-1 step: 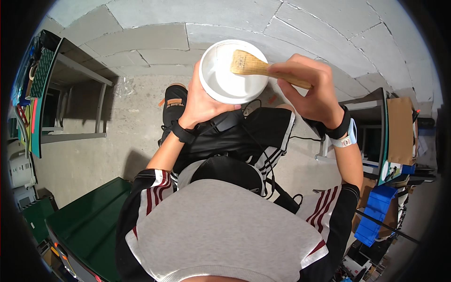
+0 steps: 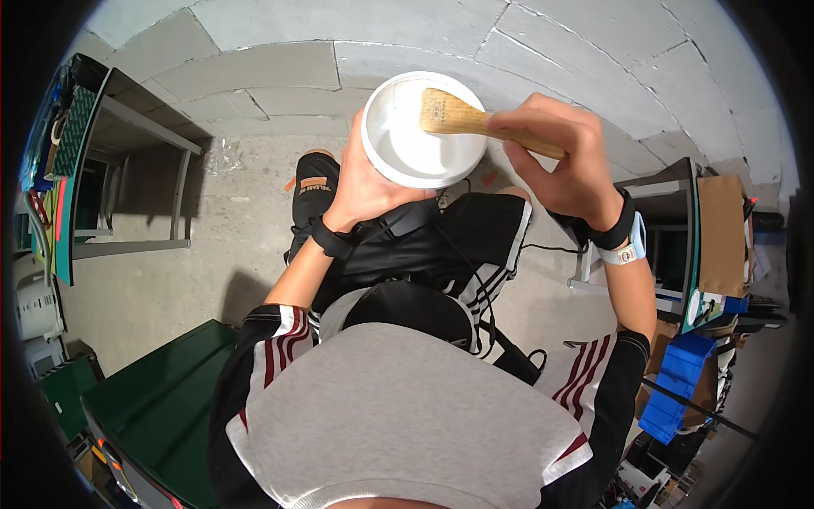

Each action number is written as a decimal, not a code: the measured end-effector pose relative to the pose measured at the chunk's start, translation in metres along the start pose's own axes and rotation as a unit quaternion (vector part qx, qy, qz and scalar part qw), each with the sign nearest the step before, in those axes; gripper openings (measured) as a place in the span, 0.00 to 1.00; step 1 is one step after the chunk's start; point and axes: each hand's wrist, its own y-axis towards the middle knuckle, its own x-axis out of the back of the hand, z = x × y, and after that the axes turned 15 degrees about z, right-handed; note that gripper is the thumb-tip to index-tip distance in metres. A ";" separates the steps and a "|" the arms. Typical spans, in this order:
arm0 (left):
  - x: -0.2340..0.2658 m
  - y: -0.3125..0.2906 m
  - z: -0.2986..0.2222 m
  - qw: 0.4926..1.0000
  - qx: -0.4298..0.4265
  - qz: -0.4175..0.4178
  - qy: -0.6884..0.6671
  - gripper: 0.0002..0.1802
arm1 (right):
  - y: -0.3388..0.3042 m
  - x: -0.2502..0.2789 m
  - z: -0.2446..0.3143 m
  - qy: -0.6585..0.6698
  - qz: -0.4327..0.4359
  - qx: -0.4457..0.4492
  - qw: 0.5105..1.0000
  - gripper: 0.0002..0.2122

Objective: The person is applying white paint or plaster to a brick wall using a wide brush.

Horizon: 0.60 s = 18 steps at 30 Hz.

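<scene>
Grip of the left hand: curled round the outer wall of the white tub at its left and near sides, with the thumb stretched along the near side below the rim.
Grip of the right hand: narrow, pinching the handle of the wooden spatula between thumb and fingers.
Tub: held up in front of the body, before the pale block wall, with its mouth toward the head view; bright white inside, too glaring to tell whether anything coats the bottom.
Spatula: reaches in from the right across the rim, broad flat end over the tub's mouth, blunt edge pointing left; contact with the rim or inner wall impossible to tell.
Step in hand: judging by the pose, working with the flat end in or over the tub; too little shown to choose between stirring, scraping and hovering.
Next move: probably calls for a firm left hold against any push, plus a small turn of the right wrist to guide the flat end without knocking the rim.
Wrists: banded in black on both sides, with a pale strap beside the right band.
Floor: crossed by a black cable near the right knee, well below the tub.
</scene>
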 end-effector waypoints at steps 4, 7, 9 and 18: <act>-0.005 0.006 -0.005 0.999 0.012 0.032 0.022 0.61 | 0.008 0.012 0.001 -0.043 0.037 0.023 0.998 0.10; -0.009 0.011 -0.003 0.997 0.035 0.062 0.009 0.61 | 0.016 0.019 -0.004 -0.039 0.095 0.032 0.994 0.09; -0.011 0.012 -0.001 0.996 0.028 0.079 -0.018 0.63 | 0.021 0.021 -0.010 -0.025 0.122 0.045 0.991 0.09; -0.013 0.007 -0.008 0.988 0.101 0.120 -0.002 0.64 | 0.026 0.021 -0.018 -0.029 0.207 0.032 0.977 0.07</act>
